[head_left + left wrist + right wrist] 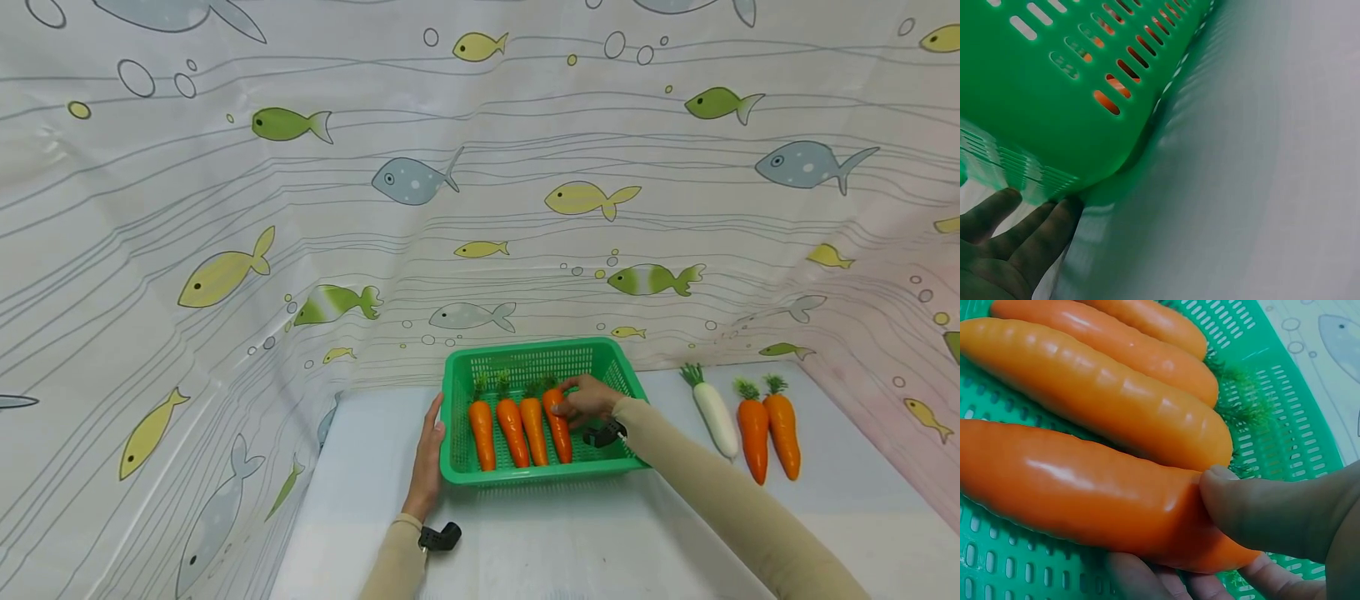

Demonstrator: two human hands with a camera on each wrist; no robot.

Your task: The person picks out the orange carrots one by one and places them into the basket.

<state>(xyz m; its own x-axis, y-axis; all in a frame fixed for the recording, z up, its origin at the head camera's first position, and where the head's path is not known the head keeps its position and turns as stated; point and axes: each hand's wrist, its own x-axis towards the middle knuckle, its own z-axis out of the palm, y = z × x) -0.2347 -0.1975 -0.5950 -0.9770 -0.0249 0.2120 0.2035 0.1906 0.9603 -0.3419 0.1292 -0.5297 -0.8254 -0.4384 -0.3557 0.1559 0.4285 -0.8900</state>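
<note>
A green plastic basket [540,476] stands on the table, with several orange carrots lying side by side in it. My right hand [588,398] reaches inside and grips the rightmost carrot [558,429] near its leafy end. In the right wrist view the thumb [1254,509] lies on top of this carrot [1085,487] and the other fingers curl beneath it. Another carrot [1104,394] lies right beside it. My left hand [429,458] rests against the basket's left side, its fingers [1041,240] straight and touching the wall low down in the left wrist view.
To the right of the basket lie a white radish [716,417] and two more carrots, one [753,437] beside the other [783,433]. A fish-patterned sheet [480,283] rises behind the white table [555,542] and along both sides.
</note>
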